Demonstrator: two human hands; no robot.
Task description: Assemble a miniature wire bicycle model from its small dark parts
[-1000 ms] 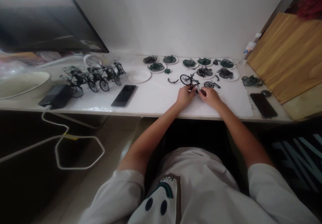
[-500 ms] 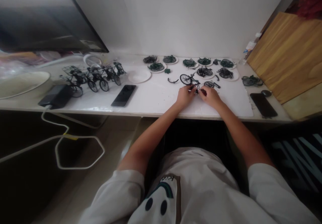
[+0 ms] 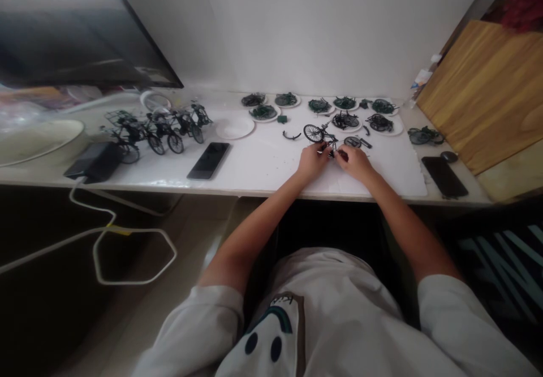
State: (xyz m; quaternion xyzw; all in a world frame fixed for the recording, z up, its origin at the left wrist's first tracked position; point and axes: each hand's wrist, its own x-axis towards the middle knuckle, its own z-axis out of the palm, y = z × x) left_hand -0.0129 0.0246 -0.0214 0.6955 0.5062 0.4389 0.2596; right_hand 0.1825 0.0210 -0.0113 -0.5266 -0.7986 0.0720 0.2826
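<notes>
A partly built black model bicycle (image 3: 326, 137) is between my two hands on the white sheet, its one spoked wheel pointing away to the left. My left hand (image 3: 313, 160) closes its fingers on the frame's near side. Close beside it, my right hand (image 3: 353, 160) pinches at the same end of the frame; whatever small part is at those fingertips is hidden. Just beyond the right hand lies a loose wheel (image 3: 353, 142). A curved black strip (image 3: 292, 135) rests to the left of the bicycle.
Several paper plates of dark bicycle parts (image 3: 345, 103) line the back. Finished model bicycles (image 3: 169, 134) stand at left near an empty plate (image 3: 235, 127), a phone (image 3: 208, 160) and a black adapter (image 3: 95, 161). Another phone (image 3: 444, 177) lies right, beside a wooden board (image 3: 487, 94).
</notes>
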